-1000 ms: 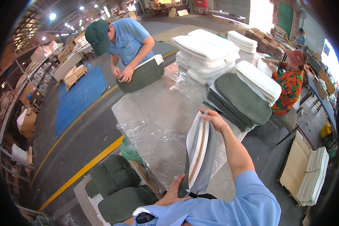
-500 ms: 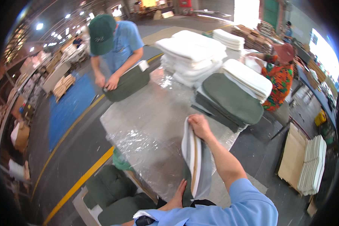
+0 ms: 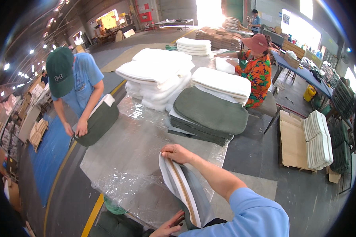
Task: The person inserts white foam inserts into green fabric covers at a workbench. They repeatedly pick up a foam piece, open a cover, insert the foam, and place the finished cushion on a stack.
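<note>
A grey-green fabric cushion cover (image 3: 186, 193) stands on edge at the near side of the table, its long side showing white bands and a tan strip like a zipper. My right hand (image 3: 177, 153) pinches its far upper end. Low in the view, my left hand (image 3: 170, 226) lies beside the near end, fingers stretched and apart, fingertips against or close to the fabric. Beyond my right hand is a stack of dark green covers (image 3: 209, 110). The cover's nearest end is partly hidden by my body.
A plastic-covered table (image 3: 118, 158) carries tall white foam pads (image 3: 158, 71) and more white pads (image 3: 221, 83). At left a co-worker in a green cap handles a green cushion (image 3: 99, 122). Another person in orange sits at right. Dark green cushions (image 3: 118, 225) lie below left.
My view has swung to the right, so the table and people appear further left. My right hand still grips the cover's end; the left hand's fingers have spread a little from the fabric.
</note>
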A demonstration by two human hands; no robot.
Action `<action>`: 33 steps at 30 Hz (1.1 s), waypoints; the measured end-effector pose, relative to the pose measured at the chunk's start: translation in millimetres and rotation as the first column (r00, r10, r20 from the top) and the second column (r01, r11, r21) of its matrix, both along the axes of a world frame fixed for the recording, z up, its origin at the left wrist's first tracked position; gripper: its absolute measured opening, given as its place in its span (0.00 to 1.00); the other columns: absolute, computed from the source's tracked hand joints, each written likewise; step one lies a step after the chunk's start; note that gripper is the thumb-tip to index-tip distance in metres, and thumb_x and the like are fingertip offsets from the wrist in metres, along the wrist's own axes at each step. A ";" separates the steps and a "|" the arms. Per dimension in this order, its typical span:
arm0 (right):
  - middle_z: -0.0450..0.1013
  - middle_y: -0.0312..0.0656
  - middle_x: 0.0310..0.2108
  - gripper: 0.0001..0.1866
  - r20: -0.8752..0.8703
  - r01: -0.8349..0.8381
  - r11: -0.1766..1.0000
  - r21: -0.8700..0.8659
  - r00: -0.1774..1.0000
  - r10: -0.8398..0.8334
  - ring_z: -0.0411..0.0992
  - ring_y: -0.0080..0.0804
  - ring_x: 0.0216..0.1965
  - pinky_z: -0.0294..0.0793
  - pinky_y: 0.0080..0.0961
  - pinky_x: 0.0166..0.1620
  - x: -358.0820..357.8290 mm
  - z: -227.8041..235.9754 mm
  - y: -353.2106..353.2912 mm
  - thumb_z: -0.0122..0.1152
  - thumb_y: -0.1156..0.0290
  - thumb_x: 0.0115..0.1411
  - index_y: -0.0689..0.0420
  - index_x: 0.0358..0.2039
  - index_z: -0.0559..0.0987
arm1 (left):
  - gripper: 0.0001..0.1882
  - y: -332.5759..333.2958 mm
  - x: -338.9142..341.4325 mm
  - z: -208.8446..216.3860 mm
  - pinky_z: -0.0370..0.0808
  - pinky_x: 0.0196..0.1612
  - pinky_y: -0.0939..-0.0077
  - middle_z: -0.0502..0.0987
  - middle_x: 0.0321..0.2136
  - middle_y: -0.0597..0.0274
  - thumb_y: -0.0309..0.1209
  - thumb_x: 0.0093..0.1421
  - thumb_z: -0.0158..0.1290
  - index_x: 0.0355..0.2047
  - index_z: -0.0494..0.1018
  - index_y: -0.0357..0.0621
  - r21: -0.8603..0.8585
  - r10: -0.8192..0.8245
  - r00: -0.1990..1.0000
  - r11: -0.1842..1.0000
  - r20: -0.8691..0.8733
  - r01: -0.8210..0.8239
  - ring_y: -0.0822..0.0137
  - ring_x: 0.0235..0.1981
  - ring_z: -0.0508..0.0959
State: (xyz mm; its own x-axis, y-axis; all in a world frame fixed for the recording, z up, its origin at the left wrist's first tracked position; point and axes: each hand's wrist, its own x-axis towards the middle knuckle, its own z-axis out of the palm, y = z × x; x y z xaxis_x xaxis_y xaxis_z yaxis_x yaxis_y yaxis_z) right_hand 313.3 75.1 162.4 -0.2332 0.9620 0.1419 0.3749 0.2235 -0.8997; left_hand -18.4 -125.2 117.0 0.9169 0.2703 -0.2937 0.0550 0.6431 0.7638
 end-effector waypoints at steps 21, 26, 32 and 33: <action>0.79 0.40 0.32 0.23 -0.311 0.310 0.862 0.401 0.931 -0.190 0.72 0.33 0.31 0.69 0.30 0.36 -48.7 39.0 -43.7 0.50 0.53 0.76 0.55 0.28 0.78 | 0.26 107.8 103.6 -137.3 0.79 0.46 0.70 0.81 0.48 0.58 0.47 0.77 0.44 0.60 0.73 0.38 -0.469 0.303 0.885 0.762 -0.353 -0.447 0.67 0.47 0.81; 0.80 0.38 0.33 0.22 -0.327 0.305 0.864 0.402 0.929 -0.176 0.72 0.34 0.28 0.69 0.30 0.32 -56.0 36.1 -41.7 0.54 0.51 0.74 0.53 0.29 0.79 | 0.25 103.0 117.1 -158.3 0.80 0.42 0.72 0.82 0.42 0.59 0.49 0.76 0.45 0.55 0.76 0.38 -0.216 0.542 0.747 0.735 -0.384 -0.643 0.66 0.39 0.82; 0.79 0.40 0.29 0.24 -0.285 0.267 0.868 0.418 0.946 -0.154 0.72 0.29 0.25 0.63 0.27 0.28 -63.9 27.4 -25.4 0.50 0.53 0.77 0.54 0.26 0.78 | 0.25 150.4 130.5 -145.4 0.77 0.39 0.73 0.80 0.36 0.63 0.50 0.76 0.43 0.46 0.78 0.40 -0.173 0.620 0.670 0.668 -0.409 -0.724 0.69 0.34 0.79; 0.79 0.40 0.29 0.24 -0.287 0.262 0.869 0.419 0.947 -0.148 0.72 0.29 0.25 0.63 0.27 0.28 -65.5 26.8 -23.6 0.50 0.53 0.77 0.54 0.26 0.79 | 0.25 161.7 132.5 -139.5 0.76 0.38 0.73 0.80 0.35 0.63 0.50 0.77 0.43 0.45 0.78 0.40 -0.166 0.633 0.652 0.653 -0.417 -0.739 0.70 0.34 0.79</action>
State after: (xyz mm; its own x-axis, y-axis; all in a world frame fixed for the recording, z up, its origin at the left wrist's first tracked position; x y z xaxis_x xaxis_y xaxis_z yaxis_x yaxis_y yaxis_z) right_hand 247.7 51.5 189.2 0.0583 0.8037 0.5922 0.2450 0.5635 -0.7890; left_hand 114.1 36.4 -22.5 0.3494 0.6345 -0.6894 -0.3121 0.7726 0.5529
